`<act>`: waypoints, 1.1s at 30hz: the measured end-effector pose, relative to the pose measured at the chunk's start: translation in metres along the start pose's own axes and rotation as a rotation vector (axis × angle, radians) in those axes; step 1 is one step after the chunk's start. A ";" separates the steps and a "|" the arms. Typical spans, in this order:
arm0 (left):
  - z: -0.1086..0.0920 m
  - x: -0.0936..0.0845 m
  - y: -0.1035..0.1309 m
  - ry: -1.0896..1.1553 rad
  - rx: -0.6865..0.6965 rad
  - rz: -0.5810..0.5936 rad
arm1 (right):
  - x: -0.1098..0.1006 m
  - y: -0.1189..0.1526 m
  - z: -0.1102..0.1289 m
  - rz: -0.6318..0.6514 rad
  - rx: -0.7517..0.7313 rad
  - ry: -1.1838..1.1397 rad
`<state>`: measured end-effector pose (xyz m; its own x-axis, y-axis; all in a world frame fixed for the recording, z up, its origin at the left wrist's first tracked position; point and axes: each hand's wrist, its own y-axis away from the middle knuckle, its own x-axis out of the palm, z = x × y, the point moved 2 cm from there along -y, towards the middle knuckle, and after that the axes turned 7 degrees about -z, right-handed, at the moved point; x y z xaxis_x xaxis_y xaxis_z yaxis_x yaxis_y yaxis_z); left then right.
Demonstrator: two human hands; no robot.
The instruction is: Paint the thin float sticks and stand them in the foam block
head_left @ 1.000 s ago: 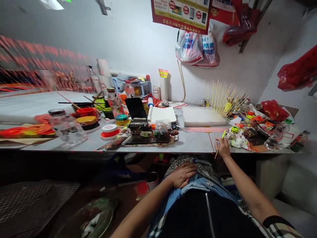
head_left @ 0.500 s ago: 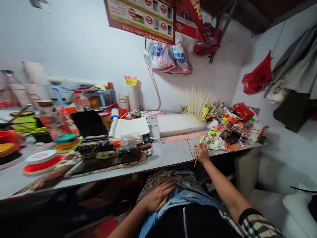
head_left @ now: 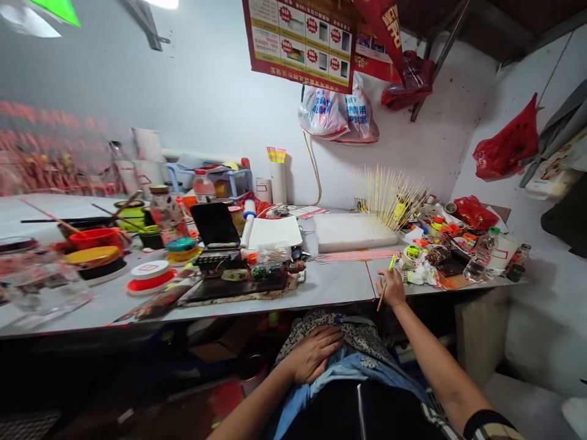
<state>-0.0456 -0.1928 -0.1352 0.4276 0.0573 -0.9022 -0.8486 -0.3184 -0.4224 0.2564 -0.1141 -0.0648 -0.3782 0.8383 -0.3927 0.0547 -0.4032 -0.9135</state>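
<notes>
Work area: a long grey table (head_left: 330, 287) set against a pale wall (head_left: 220, 85), with assorted supplies along most of its length.

Tool: a slim brush-like tool (head_left: 392, 262), its yellow end up and its wooden end down, is located at the table's front edge, right of centre. The right hand (head_left: 392, 288) grasps it, fingers curled around the shaft. The tool is tilted, and the yellow end appears clear of other parts.

Left hand (head_left: 317, 353): rests flat on the lap, fingers extended and nothing visible in their grip.

Adjacent parts: a row of thin pink sticks (head_left: 353, 255) lies flat along the front of a white slab (head_left: 342, 235). Pale yellowish sticks (head_left: 383, 195) stand fanned at the slab's right end. Right of the hand are crumpled white paper (head_left: 424, 274) and a clear bottle (head_left: 481, 253).

Status (judged): work appears partway through. The standing sticks look like a processed batch; the flat row looks outstanding. The count left, and whether the flat sticks carry any finish, cannot be determined.

Outer zone: a black case (head_left: 214, 223) stands open on the left; plastic bags (head_left: 323, 111) hang above.
</notes>
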 end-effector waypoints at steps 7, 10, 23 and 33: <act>0.010 0.011 0.008 0.014 0.026 -0.008 | 0.001 0.000 -0.001 0.027 -0.025 0.055; 0.015 0.014 0.009 0.005 0.031 -0.010 | 0.002 -0.001 -0.002 0.039 -0.033 0.092; -0.001 0.007 0.007 -0.012 0.005 -0.010 | -0.003 0.003 0.003 -0.031 -0.039 -0.030; -0.002 0.013 0.010 -0.038 0.013 -0.008 | -0.009 0.005 0.007 -0.075 -0.062 -0.054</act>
<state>-0.0479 -0.1972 -0.1506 0.4227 0.0959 -0.9012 -0.8491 -0.3056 -0.4308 0.2538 -0.1262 -0.0648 -0.4322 0.8439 -0.3178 0.0803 -0.3150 -0.9457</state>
